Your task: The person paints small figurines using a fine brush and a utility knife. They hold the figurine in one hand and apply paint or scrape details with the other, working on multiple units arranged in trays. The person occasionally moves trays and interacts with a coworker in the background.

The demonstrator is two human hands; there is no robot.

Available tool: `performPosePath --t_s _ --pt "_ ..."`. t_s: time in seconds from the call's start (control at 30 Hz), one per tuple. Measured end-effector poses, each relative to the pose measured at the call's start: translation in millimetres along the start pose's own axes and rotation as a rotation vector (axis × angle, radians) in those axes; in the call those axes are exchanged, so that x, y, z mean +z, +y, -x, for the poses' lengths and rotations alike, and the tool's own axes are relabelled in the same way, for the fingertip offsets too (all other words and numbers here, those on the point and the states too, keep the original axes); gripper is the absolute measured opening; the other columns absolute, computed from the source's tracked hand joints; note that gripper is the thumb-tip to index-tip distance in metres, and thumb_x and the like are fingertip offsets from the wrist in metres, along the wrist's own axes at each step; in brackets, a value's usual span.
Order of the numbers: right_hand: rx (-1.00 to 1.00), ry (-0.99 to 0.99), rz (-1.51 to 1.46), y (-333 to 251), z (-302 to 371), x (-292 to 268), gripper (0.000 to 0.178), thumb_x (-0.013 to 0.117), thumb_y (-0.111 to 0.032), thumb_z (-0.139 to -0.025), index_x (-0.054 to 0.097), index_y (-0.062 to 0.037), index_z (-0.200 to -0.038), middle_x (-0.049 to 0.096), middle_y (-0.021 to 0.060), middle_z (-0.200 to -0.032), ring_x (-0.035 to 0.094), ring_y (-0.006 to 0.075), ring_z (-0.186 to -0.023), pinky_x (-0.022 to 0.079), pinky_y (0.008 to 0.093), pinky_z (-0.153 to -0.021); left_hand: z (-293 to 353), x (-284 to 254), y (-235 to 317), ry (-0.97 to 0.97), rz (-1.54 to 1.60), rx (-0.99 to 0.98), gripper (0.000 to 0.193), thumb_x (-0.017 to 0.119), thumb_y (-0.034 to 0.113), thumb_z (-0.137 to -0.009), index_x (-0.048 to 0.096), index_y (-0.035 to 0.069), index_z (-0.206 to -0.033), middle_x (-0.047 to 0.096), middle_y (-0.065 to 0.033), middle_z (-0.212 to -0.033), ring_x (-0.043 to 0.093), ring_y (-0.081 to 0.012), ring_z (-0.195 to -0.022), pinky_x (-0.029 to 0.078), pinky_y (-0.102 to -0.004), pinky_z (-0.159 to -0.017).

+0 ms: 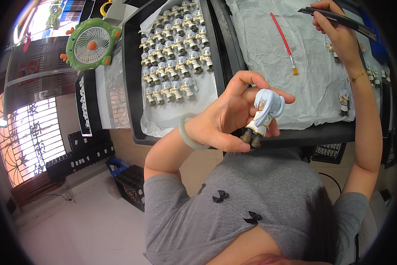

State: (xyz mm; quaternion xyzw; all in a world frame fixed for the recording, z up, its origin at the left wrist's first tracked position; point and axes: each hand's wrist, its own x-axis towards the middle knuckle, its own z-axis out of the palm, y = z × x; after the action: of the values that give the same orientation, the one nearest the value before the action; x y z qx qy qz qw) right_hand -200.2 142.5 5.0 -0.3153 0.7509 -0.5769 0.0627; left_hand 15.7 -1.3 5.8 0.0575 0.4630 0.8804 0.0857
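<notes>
My left hand (234, 110) is closed round a small figurine (269, 110) with pale blue hair, a white outfit and brown boots. It is held tilted over the near edge of the paper-lined tray (273, 101), its boots by my thumb. At the upper right, my right hand (333, 33) grips what looks like a black utility knife (348, 23); whether a blade is out I cannot tell. Between the hands, a red-handled paintbrush (281, 39) lies on the crumpled white paper. A similar figurine (344, 102) lies near the tray's right side, below my right forearm.
To the left, a black tray (134, 88) carries rows of similar figurines (172, 66) on white paper. A green fan (91, 44) stands beyond its left side. More figurines (373, 76) sit at the far right. Dark crates (130, 185) rest on the floor at left.
</notes>
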Motion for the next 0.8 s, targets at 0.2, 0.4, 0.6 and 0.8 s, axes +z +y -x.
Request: performPosePath --t_s 0.2,0.4,0.6,0.8 --pt "0.036 -0.042 0.071 -9 -1 -1 0.009 0.050 -0.004 -0.070 0.048 -0.0015 -0.079 0.049 0.0023 -0.062 0.048 0.0068 -0.054 0.038 0.0195 -0.050 3 -4 -6 -0.016 -0.588 0.100 0.074 0.060 0.001 -0.047 0.027 0.004 -0.114 0.040 -0.0172 -0.110 0.044 -0.0254 -0.098 0.036 -0.0354 -0.081" --pt "-0.017 0.006 0.023 0 2 2 0.010 0.050 -0.004 -0.070 0.047 -0.0013 -0.079 0.049 0.0028 -0.062 0.048 0.0071 -0.054 0.038 0.0197 -0.050 0 0 1 0.013 -1.008 0.192 0.067 0.063 0.004 -0.048 0.037 0.000 -0.110 0.042 -0.0122 -0.101 0.041 -0.0233 -0.090 0.033 -0.0316 -0.079" --pt "-0.052 0.010 0.051 0 3 6 0.008 0.049 -0.003 -0.071 0.047 -0.0013 -0.079 0.049 0.0032 -0.063 0.048 0.0074 -0.055 0.039 0.0199 -0.050 1 3 -2 0.115 -1.250 0.177 0.060 0.067 0.008 -0.047 0.046 0.001 -0.103 0.044 -0.0094 -0.088 0.040 -0.0219 -0.077 0.035 -0.0278 -0.067" --pt "0.033 -0.033 0.050 -4 0 1 0.008 0.049 -0.003 -0.072 0.047 -0.0017 -0.079 0.048 0.0029 -0.063 0.048 0.0074 -0.055 0.039 0.0197 -0.051 1 4 -3 0.132 -1.334 0.157 0.061 0.069 0.012 -0.047 0.047 0.001 -0.103 0.044 -0.0086 -0.082 0.041 -0.0206 -0.071 0.035 -0.0270 -0.062"
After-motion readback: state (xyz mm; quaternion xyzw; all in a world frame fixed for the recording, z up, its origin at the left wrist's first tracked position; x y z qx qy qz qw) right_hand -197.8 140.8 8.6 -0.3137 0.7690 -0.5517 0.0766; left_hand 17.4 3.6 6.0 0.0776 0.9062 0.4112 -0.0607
